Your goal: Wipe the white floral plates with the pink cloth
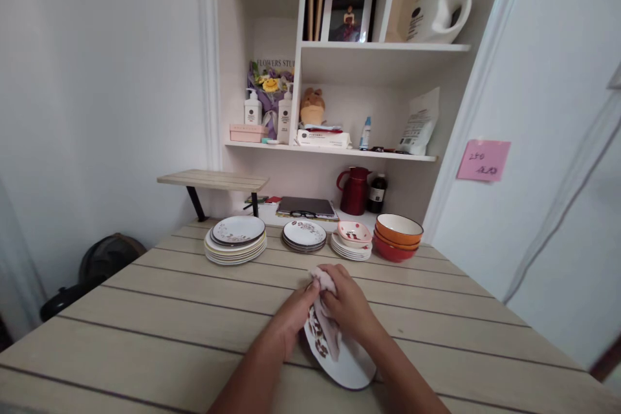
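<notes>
A white plate [352,365] with a brown flower pattern is tilted in front of me, low over the table. My left hand [294,314] grips its left edge, thumb on top. A pale pinkish cloth [331,333] hangs down over the plate's face. My right hand [347,301] is closed around the bunched part of this cloth at the plate's far rim. Both hands nearly touch there, and the far rim is hidden behind them.
Behind my hands stand a stack of large plates [235,252], smaller plates [304,242], small dishes topped by a pink bowl [353,233], and orange and red bowls [396,246]. A raised wooden shelf [213,178] stands at the table's back left. Further back are a laptop [305,207] and red jug [355,193].
</notes>
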Available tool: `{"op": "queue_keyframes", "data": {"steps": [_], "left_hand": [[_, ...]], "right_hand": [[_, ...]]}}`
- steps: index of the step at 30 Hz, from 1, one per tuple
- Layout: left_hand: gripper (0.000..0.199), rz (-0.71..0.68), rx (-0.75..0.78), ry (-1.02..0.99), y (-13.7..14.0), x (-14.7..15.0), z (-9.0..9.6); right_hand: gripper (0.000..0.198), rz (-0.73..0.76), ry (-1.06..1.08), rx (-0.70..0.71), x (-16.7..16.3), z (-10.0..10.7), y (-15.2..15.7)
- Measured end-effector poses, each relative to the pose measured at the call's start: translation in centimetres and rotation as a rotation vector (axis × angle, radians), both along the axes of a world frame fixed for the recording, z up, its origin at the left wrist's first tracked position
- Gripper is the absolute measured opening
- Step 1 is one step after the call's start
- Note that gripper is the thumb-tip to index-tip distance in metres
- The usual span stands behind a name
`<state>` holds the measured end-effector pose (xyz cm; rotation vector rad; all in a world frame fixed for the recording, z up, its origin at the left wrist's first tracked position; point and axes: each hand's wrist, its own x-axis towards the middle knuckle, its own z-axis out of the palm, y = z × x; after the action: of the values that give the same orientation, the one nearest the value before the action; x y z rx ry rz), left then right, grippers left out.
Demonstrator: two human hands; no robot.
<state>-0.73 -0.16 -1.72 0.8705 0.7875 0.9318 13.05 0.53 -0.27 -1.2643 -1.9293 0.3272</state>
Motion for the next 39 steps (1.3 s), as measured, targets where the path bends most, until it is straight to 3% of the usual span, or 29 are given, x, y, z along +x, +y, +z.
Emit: {"op": "queue_keyframes", "data": {"steps": [5, 10, 15, 22, 28, 31, 35, 39], "left_hand": [[0.043, -0.021, 0.046, 0.004, -0.1, 0.0, -0.1], [0.041, -0.065, 0.073, 0.045, -0.3, 0.0, -0.2], [0.041, -0.056, 0.067, 0.035, -0.1, 0.1, -0.4], [0.036, -0.005, -0.005, -0.084, -0.2, -0.1, 0.3], [0.037, 0.079, -0.059, -0.214, 0.5, -0.2, -0.6], [0.036, 0.125, -0.109, -0.288, 1.3, -0.4, -1.3], [0.036, 0.171, -0.149, -0.354, 1.9, -0.7, -1.8], [0.035, 0.18, -0.166, -0.393, 1.9, -0.7, -1.7]], "right_hand": [[0.023, -0.195, -0.139, -0.094, 0.7, 0.2, 0.3], [0.017, -0.221, -0.198, -0.191, 1.3, 1.1, -0.1], [0.019, -0.105, -0.135, -0.183, 1.0, 1.2, -0.4], [0.025, -0.092, -0.03, -0.146, 0.3, 0.0, 0.3], [0.029, -0.244, 0.212, -0.032, 1.9, 0.5, 0.6], [0.028, -0.298, 0.179, -0.045, 2.7, 0.8, 0.7], [0.03, -0.22, -0.085, -0.17, 2.4, 0.4, 0.5], [0.046, -0.015, -0.22, -0.269, 1.2, 0.3, -0.4]]}}
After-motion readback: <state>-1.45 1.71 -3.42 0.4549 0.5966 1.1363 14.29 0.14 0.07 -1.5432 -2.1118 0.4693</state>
